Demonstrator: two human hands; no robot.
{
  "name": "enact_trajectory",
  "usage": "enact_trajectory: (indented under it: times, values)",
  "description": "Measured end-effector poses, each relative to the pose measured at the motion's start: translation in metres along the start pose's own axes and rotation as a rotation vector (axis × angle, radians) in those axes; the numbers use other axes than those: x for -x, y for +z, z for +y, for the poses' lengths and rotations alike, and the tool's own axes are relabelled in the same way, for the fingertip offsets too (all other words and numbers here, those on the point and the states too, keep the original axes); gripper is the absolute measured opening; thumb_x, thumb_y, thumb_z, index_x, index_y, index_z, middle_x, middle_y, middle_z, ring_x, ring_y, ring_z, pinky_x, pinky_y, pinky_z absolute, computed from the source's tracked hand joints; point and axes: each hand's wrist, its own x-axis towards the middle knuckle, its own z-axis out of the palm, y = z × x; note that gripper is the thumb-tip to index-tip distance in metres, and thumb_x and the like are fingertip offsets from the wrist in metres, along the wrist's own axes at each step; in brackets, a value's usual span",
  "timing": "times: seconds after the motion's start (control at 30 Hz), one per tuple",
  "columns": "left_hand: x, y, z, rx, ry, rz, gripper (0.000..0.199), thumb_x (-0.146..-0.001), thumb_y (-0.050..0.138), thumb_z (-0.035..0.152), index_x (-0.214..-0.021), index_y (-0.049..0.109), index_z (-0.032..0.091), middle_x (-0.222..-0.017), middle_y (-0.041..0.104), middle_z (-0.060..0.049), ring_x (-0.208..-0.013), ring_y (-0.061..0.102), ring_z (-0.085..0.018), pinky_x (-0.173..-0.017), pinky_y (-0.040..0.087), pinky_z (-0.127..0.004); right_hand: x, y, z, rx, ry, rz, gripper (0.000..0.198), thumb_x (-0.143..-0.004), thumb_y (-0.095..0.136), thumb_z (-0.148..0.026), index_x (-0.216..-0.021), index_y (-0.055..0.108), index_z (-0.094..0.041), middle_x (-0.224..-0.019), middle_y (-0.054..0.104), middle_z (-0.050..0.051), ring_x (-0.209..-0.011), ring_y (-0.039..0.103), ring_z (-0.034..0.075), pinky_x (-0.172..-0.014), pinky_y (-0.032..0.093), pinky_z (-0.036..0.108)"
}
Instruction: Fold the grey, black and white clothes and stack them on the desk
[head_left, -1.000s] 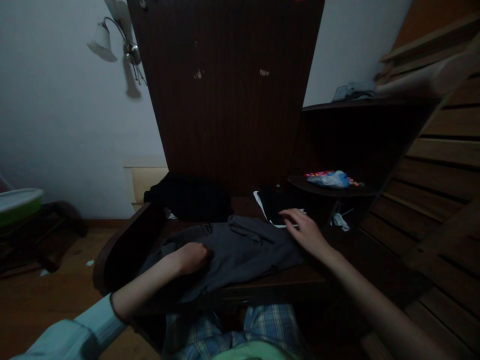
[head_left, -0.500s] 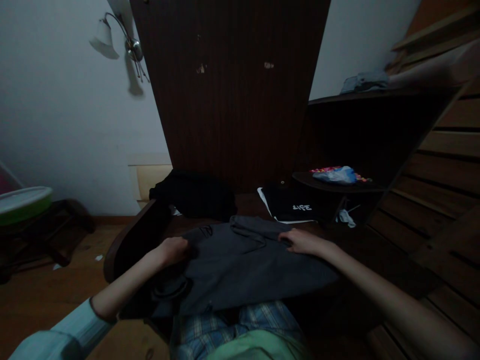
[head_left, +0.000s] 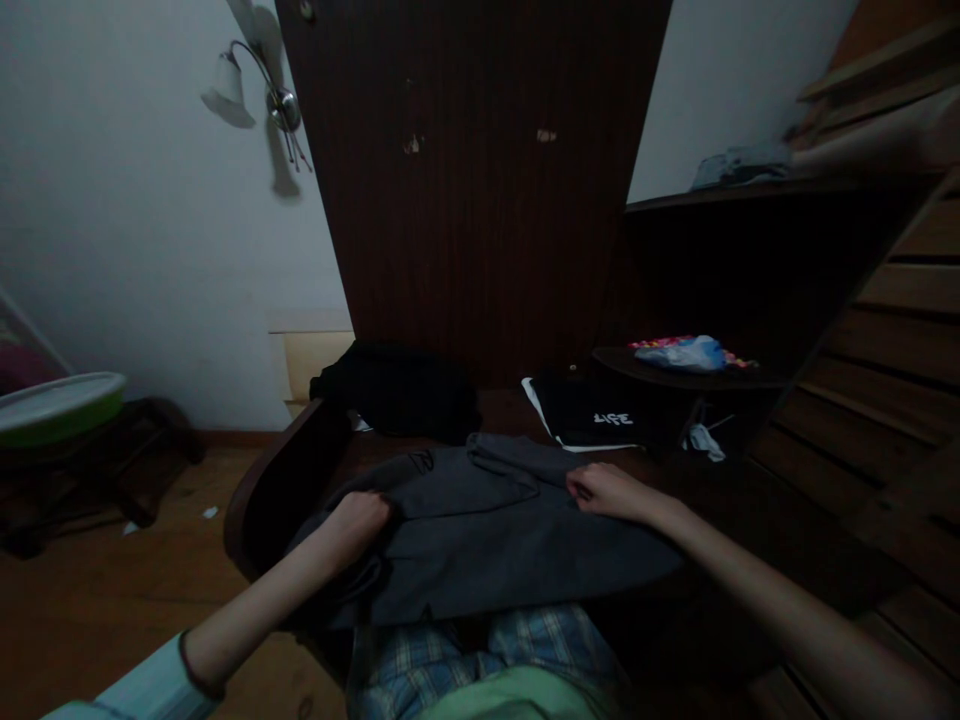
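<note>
A dark grey garment (head_left: 480, 560) lies spread over the dark wooden surface in front of my lap, with a fold along its far side and a small black mark near its far left. My left hand (head_left: 361, 522) is closed on the cloth at the left, knuckles up and fingertips hidden. On the right, my right hand (head_left: 611, 490) pinches the garment near its far edge, fingers curled. A loose, bunched part of the same cloth lies below my left wrist.
Behind the garment sit a heap of black cloth (head_left: 397, 390) and a folded black garment with white lettering (head_left: 592, 412). A corner shelf (head_left: 675, 378) at the right holds a plastic bag (head_left: 686, 352). A green-sided tub (head_left: 64, 415) stands far left.
My left hand has moved slightly toward me and turned more knuckles-up over the cloth. My right hand stays at nearly the same spot on the garment. The view has shifted a little left.
</note>
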Motion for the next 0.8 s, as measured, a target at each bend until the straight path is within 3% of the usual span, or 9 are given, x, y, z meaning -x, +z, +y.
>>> enact_trajectory:
  times: [0.1, 0.23, 0.47, 0.6, 0.8]
  values:
    - [-0.002, 0.001, -0.002, -0.078, 0.048, -0.019, 0.027, -0.075, 0.039, 0.005, -0.083, 0.064, 0.014, -0.088, 0.066, -0.013, -0.082, 0.063, -0.021, -0.071, 0.047, -0.029, 0.003, 0.0, 0.009, -0.087, -0.02, 0.103, 0.009, -0.067, 0.046, -0.016, -0.07, 0.054, -0.019, -0.065, 0.057, 0.0, -0.059, 0.052, 0.013, -0.054, 0.032, 0.022]
    - [-0.003, -0.022, -0.013, -0.067, 0.023, -0.007, 0.02, -0.074, 0.044, 0.013, -0.077, 0.063, 0.018, -0.081, 0.066, -0.007, -0.075, 0.063, -0.019, -0.063, 0.045, -0.025, 0.007, -0.017, 0.018, -0.104, -0.012, 0.229, 0.009, -0.068, 0.045, -0.018, -0.072, 0.053, -0.019, -0.064, 0.053, -0.001, -0.057, 0.05, 0.012, -0.053, 0.031, 0.021]
    - [-0.013, -0.083, -0.023, -0.023, -0.046, 0.343, 0.023, -0.081, 0.04, 0.026, -0.084, 0.062, 0.019, -0.084, 0.064, -0.005, -0.077, 0.059, -0.018, -0.065, 0.042, -0.024, 0.011, -0.071, 0.032, -0.077, 0.15, 0.553, 0.018, -0.076, 0.042, -0.029, -0.083, 0.056, -0.021, -0.055, 0.05, -0.003, -0.05, 0.049, 0.012, -0.051, 0.033, 0.021]
    - [-0.018, -0.103, -0.026, 0.037, -0.098, 0.537, 0.025, -0.081, 0.037, 0.027, -0.086, 0.059, 0.018, -0.085, 0.063, -0.006, -0.081, 0.057, -0.02, -0.07, 0.041, -0.028, 0.016, -0.09, 0.039, -0.063, 0.202, 0.75, 0.02, -0.077, 0.043, -0.032, -0.083, 0.058, -0.02, -0.053, 0.05, -0.003, -0.049, 0.05, 0.012, -0.05, 0.034, 0.021]
    - [-0.014, -0.128, -0.025, 0.205, -0.206, 0.705, 0.026, -0.081, 0.035, 0.034, -0.088, 0.054, 0.018, -0.084, 0.061, -0.006, -0.078, 0.056, -0.021, -0.071, 0.04, -0.029, 0.028, -0.107, 0.037, -0.061, 0.209, 0.888, 0.018, -0.076, 0.045, -0.032, -0.079, 0.058, -0.02, -0.051, 0.049, -0.003, -0.048, 0.049, 0.012, -0.051, 0.035, 0.022]
